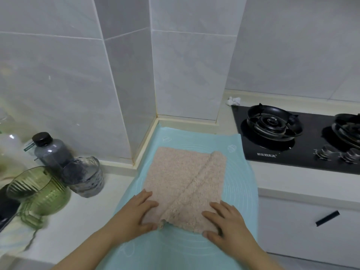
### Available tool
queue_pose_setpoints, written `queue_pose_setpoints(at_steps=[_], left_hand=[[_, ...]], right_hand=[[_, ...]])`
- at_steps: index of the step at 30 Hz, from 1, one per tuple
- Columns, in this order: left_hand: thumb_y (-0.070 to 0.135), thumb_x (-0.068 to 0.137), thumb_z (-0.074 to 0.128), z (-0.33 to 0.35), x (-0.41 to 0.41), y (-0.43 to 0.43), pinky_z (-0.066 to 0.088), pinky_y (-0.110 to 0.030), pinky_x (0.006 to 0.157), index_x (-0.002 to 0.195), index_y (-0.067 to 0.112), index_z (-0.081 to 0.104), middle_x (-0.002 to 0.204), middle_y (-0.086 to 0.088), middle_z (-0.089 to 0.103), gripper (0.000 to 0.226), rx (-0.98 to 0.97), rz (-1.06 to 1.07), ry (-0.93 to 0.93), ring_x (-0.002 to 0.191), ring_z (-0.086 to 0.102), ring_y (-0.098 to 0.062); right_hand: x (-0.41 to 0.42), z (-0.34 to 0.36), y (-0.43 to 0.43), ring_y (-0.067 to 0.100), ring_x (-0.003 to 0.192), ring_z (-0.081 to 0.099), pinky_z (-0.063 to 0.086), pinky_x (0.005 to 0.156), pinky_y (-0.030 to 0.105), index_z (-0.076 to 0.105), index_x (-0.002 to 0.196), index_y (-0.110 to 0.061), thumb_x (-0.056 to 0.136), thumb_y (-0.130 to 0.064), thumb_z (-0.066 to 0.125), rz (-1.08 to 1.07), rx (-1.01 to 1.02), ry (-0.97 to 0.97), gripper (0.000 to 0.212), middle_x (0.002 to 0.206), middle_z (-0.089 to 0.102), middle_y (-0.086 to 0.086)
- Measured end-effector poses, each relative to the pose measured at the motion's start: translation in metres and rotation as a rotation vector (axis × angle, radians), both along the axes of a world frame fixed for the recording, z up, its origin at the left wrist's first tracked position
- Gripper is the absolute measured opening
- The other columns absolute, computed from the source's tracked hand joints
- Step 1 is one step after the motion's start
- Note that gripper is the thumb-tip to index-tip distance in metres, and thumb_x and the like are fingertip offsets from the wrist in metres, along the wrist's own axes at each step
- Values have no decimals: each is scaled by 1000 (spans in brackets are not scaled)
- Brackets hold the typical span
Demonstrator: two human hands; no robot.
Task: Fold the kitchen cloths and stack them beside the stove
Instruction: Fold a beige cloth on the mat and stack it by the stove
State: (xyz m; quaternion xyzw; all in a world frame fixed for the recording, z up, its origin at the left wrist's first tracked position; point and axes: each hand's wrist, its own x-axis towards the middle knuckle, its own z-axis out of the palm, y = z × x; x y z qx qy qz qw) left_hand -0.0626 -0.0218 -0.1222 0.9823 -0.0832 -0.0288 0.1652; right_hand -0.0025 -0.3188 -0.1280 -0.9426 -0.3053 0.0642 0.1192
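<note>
A fluffy beige-pink kitchen cloth (185, 184) lies on a light blue silicone mat (239, 191) on the counter, with one flap folded over along a diagonal seam. My left hand (136, 213) rests on the cloth's near left corner with its fingers spread; the thumb sits at the front edge. At the near right corner, my right hand (224, 221) presses flat on the cloth, thumb against its edge. The black gas stove (296, 141) stands to the right of the mat.
On the left counter stand a grey bottle with a black cap (50, 149), a grey glass jug (83, 176) and a green ribbed glass jug (39, 191). A crumpled white tissue (233, 100) lies behind the stove. A tiled wall column (155, 75) juts out behind the mat.
</note>
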Motion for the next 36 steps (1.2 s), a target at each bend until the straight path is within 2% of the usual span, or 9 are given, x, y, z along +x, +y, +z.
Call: queue_pose_setpoints(at_steps=[2, 6, 9, 12, 18, 25, 29, 33, 36], left_hand=[[62, 85, 34, -10, -5, -2, 37, -16, 95, 107, 33, 53, 120, 7, 60, 40, 45, -7, -162, 116, 58, -15], [34, 77, 43, -13, -5, -10, 44, -21, 79, 80, 26, 52, 96, 2, 67, 13, 30, -23, -306, 96, 61, -14], [29, 78, 43, -14, -2, -9, 41, -21, 71, 72, 20, 56, 87, 3, 65, 17, 12, -10, -305, 83, 55, -12], [37, 84, 39, -13, -1, -4, 45, -28, 67, 71, 29, 45, 77, 12, 56, 17, -127, 104, -219, 75, 52, -12], [33, 76, 61, -4, -10, -5, 36, -10, 73, 70, 43, 47, 85, 21, 48, 19, -367, 197, -147, 83, 46, 6], [67, 64, 51, -11, -24, -2, 37, -19, 72, 99, 44, 47, 98, 25, 49, 42, 11, 40, -110, 93, 39, 3], [49, 70, 49, -5, -23, -8, 33, -14, 54, 88, 39, 47, 81, 19, 57, 21, 138, -47, -268, 80, 37, 0], [15, 44, 76, -13, -20, -7, 38, -17, 49, 84, 32, 47, 79, 14, 58, 53, 204, -65, -288, 75, 37, -5], [3, 28, 79, -12, -18, -7, 39, -16, 46, 81, 30, 45, 74, 14, 56, 69, 249, -15, -253, 64, 47, -6]], right_hand=[[-4, -1, 4, 15, 93, 69, 56, 76, 35, 68, 89, -43, 75, -56, 40, -28, 37, -92, 34, 101, 69, -16], [-10, 2, 7, 6, 76, 60, 46, 62, 19, 67, 71, -38, 75, -40, 45, -31, 133, -211, 23, 86, 66, -22], [-13, 7, 7, 5, 66, 50, 38, 50, 14, 65, 73, -35, 77, -31, 59, -59, 133, -201, 9, 80, 62, -24], [-12, 16, -1, 9, 80, 58, 44, 66, 22, 60, 95, -28, 95, -30, 47, -226, 212, -76, 13, 95, 63, -13], [-9, 20, -22, -5, 86, 59, 40, 71, 2, 54, 72, -29, 88, -8, 59, -360, 597, 296, 27, 88, 67, -18], [-11, 22, -29, -2, 74, 56, 40, 69, 2, 59, 91, -34, 73, -4, 69, -326, 578, 406, 36, 99, 65, -12], [-11, 13, -36, -18, 117, 35, 30, 90, -1, 47, 100, -42, 68, -3, 61, -67, 414, 368, 52, 126, 40, -26], [-9, 0, -38, -12, 106, 44, 31, 87, -1, 55, 95, -39, 65, 6, 47, -67, 422, 112, 54, 111, 49, -28], [-10, 3, -37, -3, 93, 52, 30, 85, -4, 69, 99, -25, 76, 2, 66, -157, 428, 29, 36, 98, 49, -28]])
